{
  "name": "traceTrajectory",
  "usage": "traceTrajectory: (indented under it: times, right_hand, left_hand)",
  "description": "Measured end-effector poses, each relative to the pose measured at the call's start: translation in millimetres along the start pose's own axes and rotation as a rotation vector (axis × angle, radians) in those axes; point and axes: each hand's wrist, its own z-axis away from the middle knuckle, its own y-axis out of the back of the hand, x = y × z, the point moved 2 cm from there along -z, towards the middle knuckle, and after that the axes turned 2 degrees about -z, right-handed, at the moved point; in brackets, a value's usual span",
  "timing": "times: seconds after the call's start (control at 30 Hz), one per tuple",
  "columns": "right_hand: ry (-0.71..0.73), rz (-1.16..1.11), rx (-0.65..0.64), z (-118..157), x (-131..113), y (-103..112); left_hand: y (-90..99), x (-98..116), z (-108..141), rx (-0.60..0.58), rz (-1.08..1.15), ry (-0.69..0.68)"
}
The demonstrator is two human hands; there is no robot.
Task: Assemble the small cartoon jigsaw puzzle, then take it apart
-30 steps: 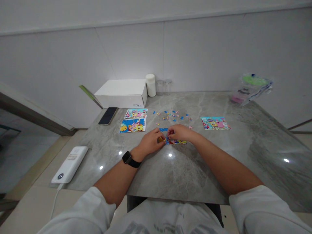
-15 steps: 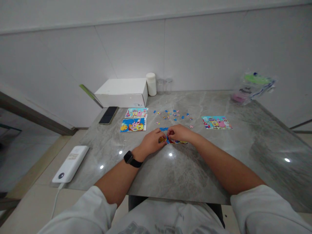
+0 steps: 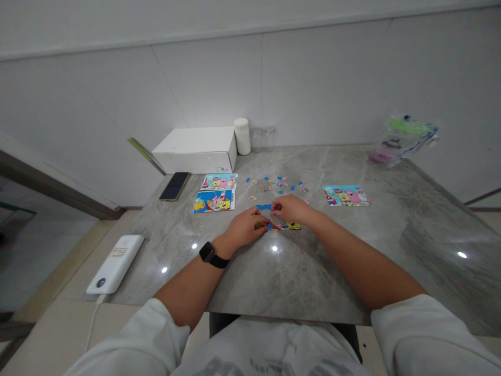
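A partly joined jigsaw puzzle [image 3: 280,225] lies flat on the grey table in front of me, with a blue strip along its far side. My left hand [image 3: 247,226], a black watch at the wrist, grips the puzzle's left end between thumb and fingers and covers part of it. Just above the puzzle's middle, my right hand [image 3: 290,208] is closed in a pinch; whatever its fingertips hold is too small to make out. Beyond both hands, several loose jigsaw pieces [image 3: 281,184] are scattered in pink, yellow and blue.
Cartoon picture cards lie left [image 3: 214,201] and right [image 3: 347,196]. Behind stand a white box [image 3: 195,149], a white bottle [image 3: 242,137] and clear glasses [image 3: 269,140]. A phone [image 3: 175,186] and corded power bank [image 3: 115,263] are left; a plastic bag [image 3: 405,140] is far right.
My right hand has lifted slightly away from the puzzle's near edge, uncovering more of its near row. The left hand stays at the left end.
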Motion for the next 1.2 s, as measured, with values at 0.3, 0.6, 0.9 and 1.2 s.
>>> traceTrajectory:
  times: [0.3, 0.6, 0.9, 1.2]
  right_hand:
    - [-0.068, -0.048, 0.075, 6.1, 6.7, 26.8]
    - [-0.066, -0.072, 0.107, 14.4, 5.0, 39.5]
    - [-0.083, -0.088, 0.226, 22.4, 23.0, 64.2]
    - [-0.166, -0.086, 0.384, 44.7, 45.9, 104.4]
  left_hand:
    - [3.9, 2.4, -0.3, -0.086, -0.106, -0.052]
    - [4.0, 2.2, -1.1, -0.091, -0.12, -0.049]
    - [6.3, 2.2, -0.8, -0.009, 0.002, -0.055]
    - [17.4, -30.0, -11.3, 0.496, 0.243, 0.221]
